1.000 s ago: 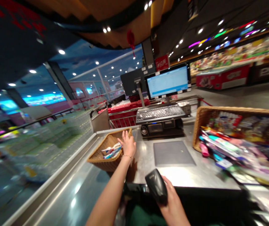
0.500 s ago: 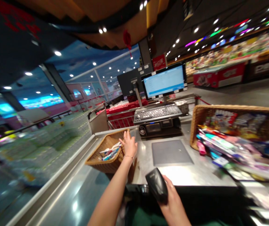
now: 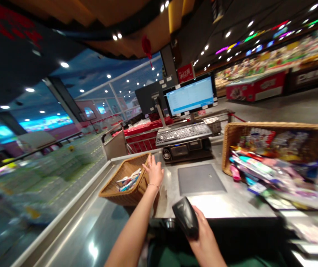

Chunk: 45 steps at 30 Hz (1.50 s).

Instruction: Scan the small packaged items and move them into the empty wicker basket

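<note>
My left hand [image 3: 154, 172] reaches forward to the right rim of the smaller wicker basket [image 3: 111, 181]. Its fingers are spread and stretched out along the rim, and they seem to touch it. Inside that basket lie several slim packaged items [image 3: 129, 181], white and blue, too small to name. Near the front edge of the counter, my right hand [image 3: 205, 235] is wrapped round the handle of a black handheld barcode scanner [image 3: 185, 217]. The scanner's head points up and to the left, over the edge of the metal counter [image 3: 170, 200].
A grey mat [image 3: 200, 180] lies mid-counter. Behind it stand a keyboard [image 3: 184, 133] and a lit monitor [image 3: 189, 96]. To the right, a larger wicker basket [image 3: 224, 148] holds snack bags and colourful packaged goods. A shopping trolley [image 3: 139, 142] stands beyond the counter.
The whole view has shifted slightly. Both hands keep nearly the same pose, the left by the small basket's rim, the right round the scanner.
</note>
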{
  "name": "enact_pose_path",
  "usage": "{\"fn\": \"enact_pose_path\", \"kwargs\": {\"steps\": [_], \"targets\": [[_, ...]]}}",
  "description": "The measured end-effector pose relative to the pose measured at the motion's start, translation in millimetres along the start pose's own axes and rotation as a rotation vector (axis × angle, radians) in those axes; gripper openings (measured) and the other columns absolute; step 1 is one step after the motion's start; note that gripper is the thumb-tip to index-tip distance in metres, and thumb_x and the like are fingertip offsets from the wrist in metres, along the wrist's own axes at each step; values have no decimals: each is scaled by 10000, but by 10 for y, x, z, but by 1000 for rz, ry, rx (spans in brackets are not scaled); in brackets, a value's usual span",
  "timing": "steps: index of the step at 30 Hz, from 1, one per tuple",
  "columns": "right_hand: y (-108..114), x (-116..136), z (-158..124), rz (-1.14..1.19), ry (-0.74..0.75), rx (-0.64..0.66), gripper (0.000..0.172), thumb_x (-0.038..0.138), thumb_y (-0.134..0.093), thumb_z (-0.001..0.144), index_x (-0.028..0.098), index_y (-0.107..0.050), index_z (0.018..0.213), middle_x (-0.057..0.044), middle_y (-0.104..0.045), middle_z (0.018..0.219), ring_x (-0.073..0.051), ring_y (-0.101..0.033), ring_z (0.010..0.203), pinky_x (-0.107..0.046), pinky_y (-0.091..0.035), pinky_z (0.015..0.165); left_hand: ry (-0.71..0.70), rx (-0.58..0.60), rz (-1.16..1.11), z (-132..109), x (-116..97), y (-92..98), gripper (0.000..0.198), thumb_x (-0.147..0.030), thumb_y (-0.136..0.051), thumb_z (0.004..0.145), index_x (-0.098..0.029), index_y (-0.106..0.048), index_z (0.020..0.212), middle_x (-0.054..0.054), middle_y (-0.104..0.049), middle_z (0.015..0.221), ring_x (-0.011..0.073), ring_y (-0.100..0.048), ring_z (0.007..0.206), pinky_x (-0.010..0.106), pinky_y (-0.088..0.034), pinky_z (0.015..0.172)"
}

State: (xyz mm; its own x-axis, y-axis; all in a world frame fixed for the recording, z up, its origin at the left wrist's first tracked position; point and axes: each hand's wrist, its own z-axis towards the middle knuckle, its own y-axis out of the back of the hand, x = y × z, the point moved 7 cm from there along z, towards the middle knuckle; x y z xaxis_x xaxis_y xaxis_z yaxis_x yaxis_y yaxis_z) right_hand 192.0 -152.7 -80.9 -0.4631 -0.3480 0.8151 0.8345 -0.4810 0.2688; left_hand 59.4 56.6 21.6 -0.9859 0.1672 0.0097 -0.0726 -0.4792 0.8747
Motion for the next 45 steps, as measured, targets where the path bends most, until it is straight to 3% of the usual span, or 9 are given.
{"fn": "enact_pose_path", "kwargs": {"steps": [12, 19, 45], "targets": [[57, -49, 17, -36, 14, -20, 408, 169, -491, 792, 112, -625, 1173, -200, -644, 1205, -309, -633, 1147, -463, -531, 963, -29, 31, -25, 7, -191, -89, 235, -231, -656, 746, -207, -671, 979, 157, -321, 1535, 328, -142, 1465, 712, -80, 1098], [99, -75, 34, 34, -35, -45, 433, 157, -516, 770, 150, -612, 1192, -158, -653, 1215, -280, -631, 1152, -427, -530, 975, -49, 50, -18, -8, -278, -99, 253, -245, -652, 755, -215, -665, 1006, 150, -321, 1537, 316, -151, 1465, 708, -94, 1099], [221, -109, 113, 46, -81, -68, 469, 135, -498, 751, 143, -598, 1209, -158, -645, 1225, -281, -615, 1173, -453, -494, 1014, -120, 80, -18, -35, -572, -162, 259, -245, -653, 761, -206, -655, 1017, 152, -299, 1545, 325, -144, 1466, 710, -143, 1097]]}}
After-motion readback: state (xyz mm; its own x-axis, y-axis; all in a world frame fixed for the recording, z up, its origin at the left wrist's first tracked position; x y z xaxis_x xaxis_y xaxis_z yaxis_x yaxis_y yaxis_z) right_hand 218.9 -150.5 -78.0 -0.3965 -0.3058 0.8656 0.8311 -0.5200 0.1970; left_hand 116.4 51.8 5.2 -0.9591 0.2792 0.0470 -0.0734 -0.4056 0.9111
